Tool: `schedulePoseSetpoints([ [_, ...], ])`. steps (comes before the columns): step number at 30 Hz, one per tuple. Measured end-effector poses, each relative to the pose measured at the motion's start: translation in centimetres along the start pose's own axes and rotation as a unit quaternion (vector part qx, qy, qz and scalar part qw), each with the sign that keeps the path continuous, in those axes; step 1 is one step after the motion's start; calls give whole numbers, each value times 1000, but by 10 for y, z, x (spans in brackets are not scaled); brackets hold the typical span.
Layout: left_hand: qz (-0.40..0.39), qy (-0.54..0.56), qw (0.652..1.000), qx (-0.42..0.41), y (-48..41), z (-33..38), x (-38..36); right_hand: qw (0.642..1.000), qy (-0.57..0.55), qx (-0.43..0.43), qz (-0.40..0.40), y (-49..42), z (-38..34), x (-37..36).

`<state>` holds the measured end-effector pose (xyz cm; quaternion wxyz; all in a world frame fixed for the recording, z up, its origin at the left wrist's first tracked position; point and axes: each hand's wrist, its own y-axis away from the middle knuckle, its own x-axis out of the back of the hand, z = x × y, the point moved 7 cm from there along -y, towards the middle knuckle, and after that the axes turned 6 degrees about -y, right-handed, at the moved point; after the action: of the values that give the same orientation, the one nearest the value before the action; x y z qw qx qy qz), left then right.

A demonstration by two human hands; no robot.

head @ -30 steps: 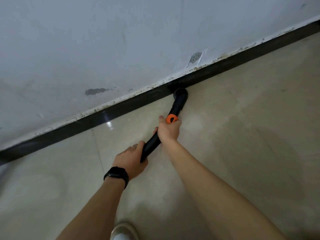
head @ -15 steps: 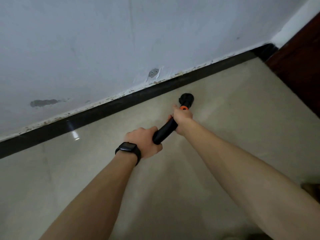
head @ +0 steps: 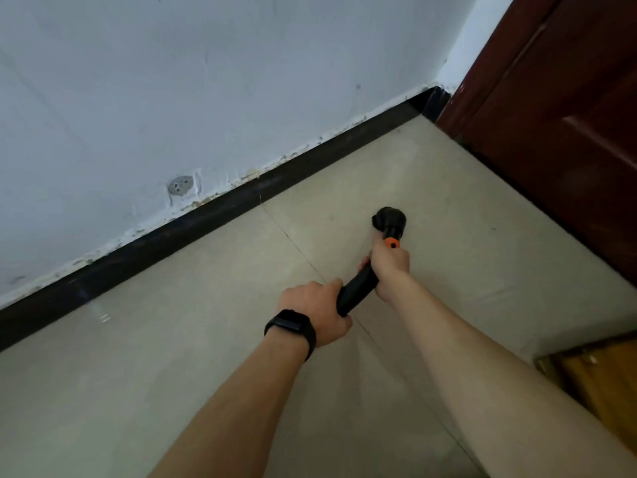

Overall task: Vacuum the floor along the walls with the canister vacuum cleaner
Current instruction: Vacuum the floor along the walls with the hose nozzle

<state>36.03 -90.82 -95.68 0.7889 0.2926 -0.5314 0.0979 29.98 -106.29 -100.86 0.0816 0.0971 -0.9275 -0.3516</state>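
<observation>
item: vacuum wand (head: 356, 290), black. long axis runs from my left hand (head: 315, 310) ahead and rightward through my right hand (head: 391, 269), both gripping it, to nozzle (head: 389, 219) on floor (head: 172, 339), apart from baseboard (head: 206, 219). right hand nearer nozzle.

Both bare forearms are stretched forward from the near edge and drawn together toward the middle. The left hand (head: 315, 313) is curled round the near end of the vacuum wand (head: 355, 292), with its back turned up. The right hand (head: 391, 267) is held farther out and slightly right, its fingers wrapped round the same wand.
</observation>
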Motion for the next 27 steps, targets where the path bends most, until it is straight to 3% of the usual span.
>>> schedulePoseSetpoints([
  [8, 6, 11, 998, 58, 0, -25, -5, 1000, -4, 7, -24, -2, 2, -32],
  [16, 2, -31, 986, 165, 54, -115, 3, 989, 25, -29, -145, 68, 46, -127],
  [27, -18, -46, 974, 220, 158, -215, -6, 982, 49, -58, -172, 166, 131, -192],
])
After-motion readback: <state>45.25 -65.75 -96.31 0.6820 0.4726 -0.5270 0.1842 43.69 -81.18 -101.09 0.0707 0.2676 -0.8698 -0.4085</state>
